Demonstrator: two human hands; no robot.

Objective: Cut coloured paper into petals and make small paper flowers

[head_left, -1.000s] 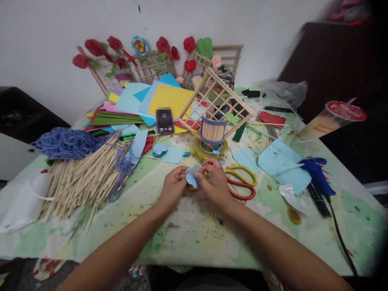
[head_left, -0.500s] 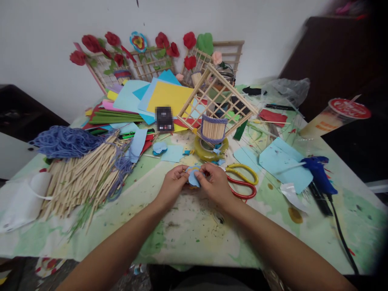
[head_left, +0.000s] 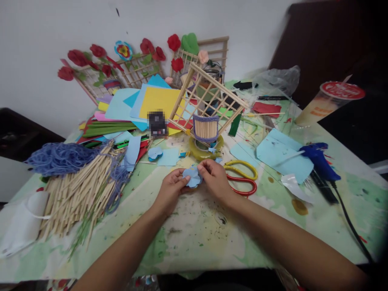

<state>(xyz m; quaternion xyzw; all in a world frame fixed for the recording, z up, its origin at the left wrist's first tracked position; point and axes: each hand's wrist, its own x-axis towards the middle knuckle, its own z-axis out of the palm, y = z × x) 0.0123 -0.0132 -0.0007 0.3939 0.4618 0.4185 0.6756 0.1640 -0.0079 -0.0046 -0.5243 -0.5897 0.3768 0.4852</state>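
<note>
A light blue paper flower (head_left: 192,178) with rounded petals is between my two hands, just above the table. My left hand (head_left: 171,187) pinches its left side, thumb on top. The thumb and fingers of my right hand (head_left: 214,180) close on its upper right petal. Right of that hand lie scissors (head_left: 242,178) with one yellow and one red handle, their blades hidden. Behind the flower sits a roll of yellowish tape (head_left: 197,152), and a tilted stick lattice (head_left: 209,95) with a small stick basket (head_left: 206,127) stands at it. More cut blue petals (head_left: 155,153) lie to the left.
Wooden sticks (head_left: 71,202) and purple yarn (head_left: 60,157) cover the left side, beside a white mask (head_left: 27,222). At right are a blue glue gun (head_left: 319,161) with a cord, blue paper (head_left: 281,155) and a drink cup (head_left: 330,103). Flower-decorated lattices (head_left: 130,70) lean at the wall.
The flower has turned to show more of its petals. My right hand has shifted to its upper right edge, and my left thumb lies farther over it. The camera view has tilted slightly.
</note>
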